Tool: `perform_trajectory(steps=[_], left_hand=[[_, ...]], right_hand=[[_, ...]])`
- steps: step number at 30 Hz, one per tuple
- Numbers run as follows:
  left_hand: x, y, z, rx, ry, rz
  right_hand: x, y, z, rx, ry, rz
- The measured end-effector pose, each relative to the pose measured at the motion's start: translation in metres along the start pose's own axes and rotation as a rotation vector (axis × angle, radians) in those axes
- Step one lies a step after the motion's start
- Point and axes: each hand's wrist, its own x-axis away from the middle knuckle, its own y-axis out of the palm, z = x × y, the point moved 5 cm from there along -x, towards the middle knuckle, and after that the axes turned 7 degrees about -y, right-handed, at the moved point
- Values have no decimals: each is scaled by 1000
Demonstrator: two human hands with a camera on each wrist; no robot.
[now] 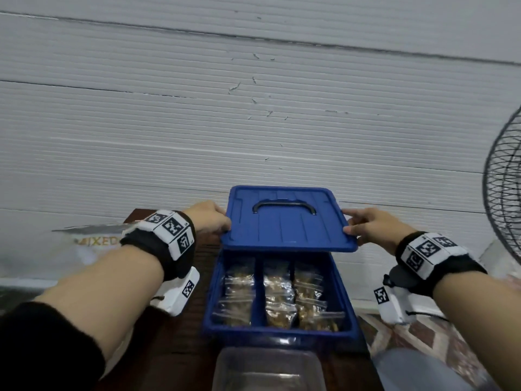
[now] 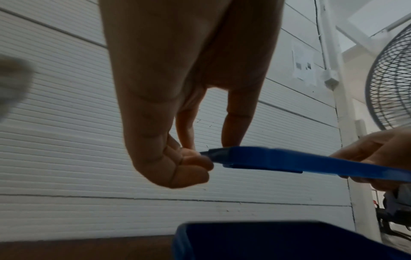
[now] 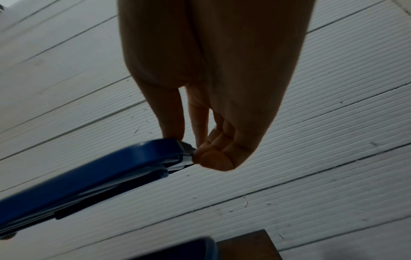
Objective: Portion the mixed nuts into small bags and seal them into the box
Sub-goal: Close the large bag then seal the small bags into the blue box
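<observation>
Both hands hold the blue lid [image 1: 287,221] above the open box [image 1: 348,303]: left hand [image 1: 210,217] and right hand [image 1: 369,225] pinch opposite edges. Filled nut bags [image 1: 279,300] already lie inside its 3 compartments, so portioning looks done; only closing remains.

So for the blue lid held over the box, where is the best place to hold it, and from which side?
By its two short end edges, one hand from each side. The blue lid is wide, flat and roughly level above the blue box, so opposite end grips should keep it balanced for lowering. The left hand and right hand already pinch those rims, thumbs on top. The centre handle would probably let it tilt.
</observation>
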Motion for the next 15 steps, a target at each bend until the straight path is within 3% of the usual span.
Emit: perform_trajectory(steps=[6, 15], left_hand=[[48, 28, -45, -81, -42, -113], [78, 52, -71, -80, -97, -2]], right_hand=[[59, 28, 16, 38, 51, -38], [98, 59, 43, 169, 127, -66]])
